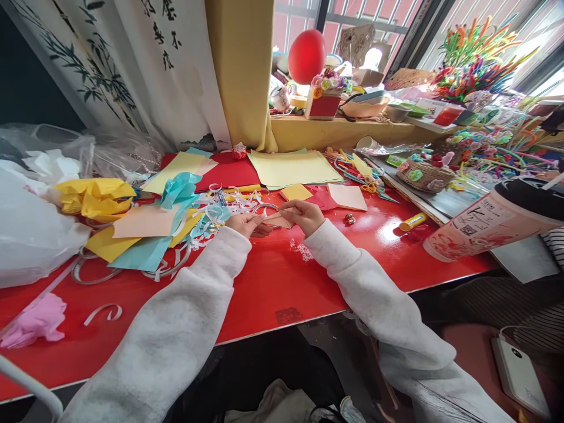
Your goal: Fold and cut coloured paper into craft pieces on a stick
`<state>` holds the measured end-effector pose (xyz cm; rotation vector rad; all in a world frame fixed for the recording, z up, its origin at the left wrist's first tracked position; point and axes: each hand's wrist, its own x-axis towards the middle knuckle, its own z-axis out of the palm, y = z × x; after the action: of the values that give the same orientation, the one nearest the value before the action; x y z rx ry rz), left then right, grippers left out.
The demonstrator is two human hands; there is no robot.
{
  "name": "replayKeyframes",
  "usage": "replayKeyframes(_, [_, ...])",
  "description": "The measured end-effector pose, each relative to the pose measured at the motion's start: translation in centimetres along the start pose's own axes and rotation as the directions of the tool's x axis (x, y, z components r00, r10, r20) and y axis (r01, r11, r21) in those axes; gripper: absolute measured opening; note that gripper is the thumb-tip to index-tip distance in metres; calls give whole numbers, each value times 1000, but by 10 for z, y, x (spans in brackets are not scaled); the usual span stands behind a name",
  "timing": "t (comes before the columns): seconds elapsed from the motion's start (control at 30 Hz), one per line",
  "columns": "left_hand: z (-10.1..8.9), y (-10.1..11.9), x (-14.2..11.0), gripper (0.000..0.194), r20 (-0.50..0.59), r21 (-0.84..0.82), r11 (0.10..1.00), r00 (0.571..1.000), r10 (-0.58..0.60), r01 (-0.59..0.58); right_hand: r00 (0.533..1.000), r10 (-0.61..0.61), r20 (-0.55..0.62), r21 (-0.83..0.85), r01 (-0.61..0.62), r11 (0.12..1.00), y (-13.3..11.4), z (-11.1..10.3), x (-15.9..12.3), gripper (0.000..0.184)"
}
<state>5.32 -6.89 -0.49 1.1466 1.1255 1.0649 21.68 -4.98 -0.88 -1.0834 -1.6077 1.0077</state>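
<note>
You seem to be partway through shaping or folding the small, narrow piece of peach-pink paper (pixel 277 221), which sits between the fingers of both your hands, raised just above the glossy red desk (pixel 273 294). Your left hand (pixel 247 224) pinches its left end between thumb and forefinger; your right hand (pixel 307 216) pinches its upper right part, fingertips bent down onto it. The paper's long axis runs roughly left to right, from one set of fingers to the other, and it looks narrower towards your left fingers; whether it is creased through, you cannot tell at this size. The next move probably calls for a steady left pinch while the right fingers work along the edge, lightly, since thin paper may buckle.

Just beyond your right fingers lie a square yellow paper stack (pixel 296 192) and a square pale-pink paper stack (pixel 347 197). To their right are small gold-coloured round bits (pixel 349 219). Left of your left fingers spreads a tangle of curled white paper strips (pixel 211 218).
</note>
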Motion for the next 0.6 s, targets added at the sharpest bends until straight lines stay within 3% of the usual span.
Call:
replayKeyframes(0.23, [0,-8,2,35,-30,165,972,985,172,-165,997,77,30,86,-79,993,3,-1,2,38])
replayKeyframes(0.43, [-3,-7,3,34,1,29,974,975,224,-224,984,172,51,151,-178,972,1,0,3,43])
replayKeyframes(0.6, [-6,-8,4,31,20,112,956,962,272,-273,973,177,151,100,-193,976,-9,-1,-1,37])
